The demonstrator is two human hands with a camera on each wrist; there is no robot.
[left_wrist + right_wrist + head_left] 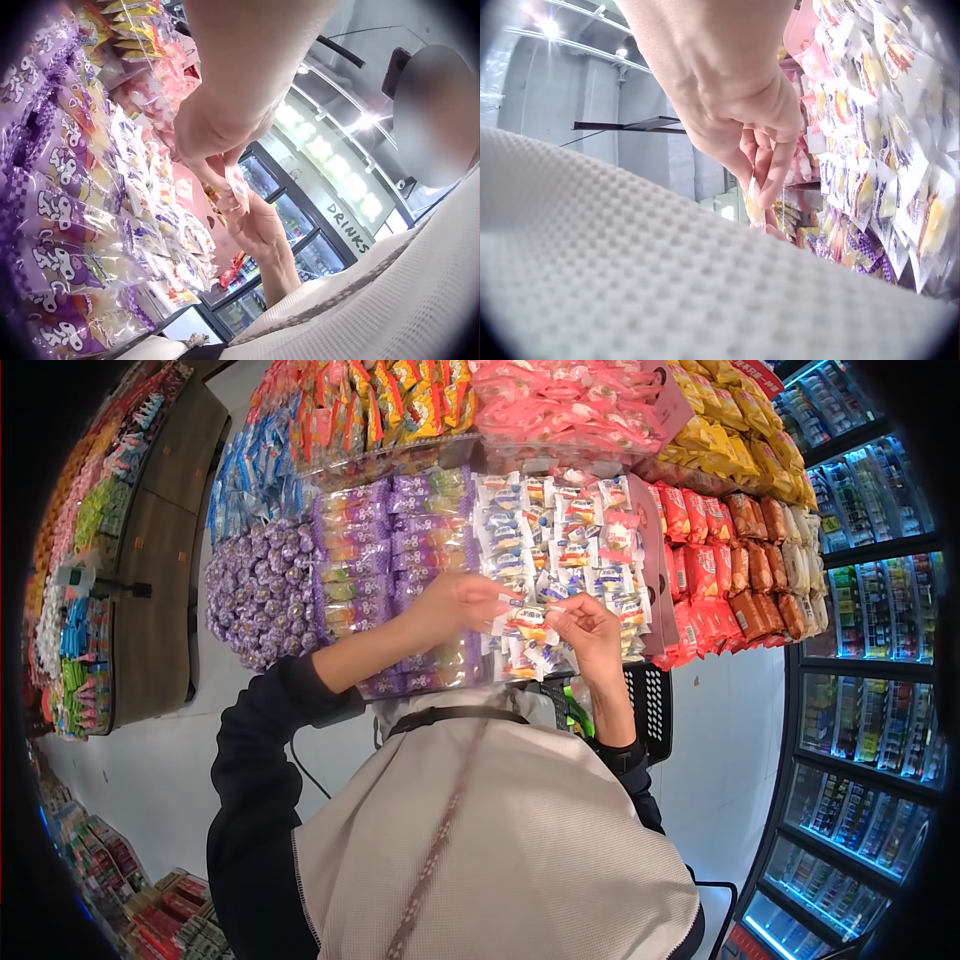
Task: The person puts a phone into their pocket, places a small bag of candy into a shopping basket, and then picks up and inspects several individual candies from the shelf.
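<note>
A small white snack packet [528, 618] with blue, red and yellow print is held between both hands, over the display of similar packets. My left hand [458, 610] pinches its left end with thumb and fingers. On the other end, my right hand [592, 638] pinches with thumb and fingertips. In the left wrist view the packet [238, 187] stands out between the two hands. The right wrist view shows its pale wrapper [753, 201] at the fingertips. White snack packets [580, 520] lie in rows just beneath and beyond the hands.
Purple jelly packs [350, 550] lie left of the white packets, with purple wrapped sweets [262, 590] farther left. A pink divider [655, 570] separates red packs [700, 550] on the right. A black basket [652, 710] sits below. Lit drink fridges [880, 610] line the right side.
</note>
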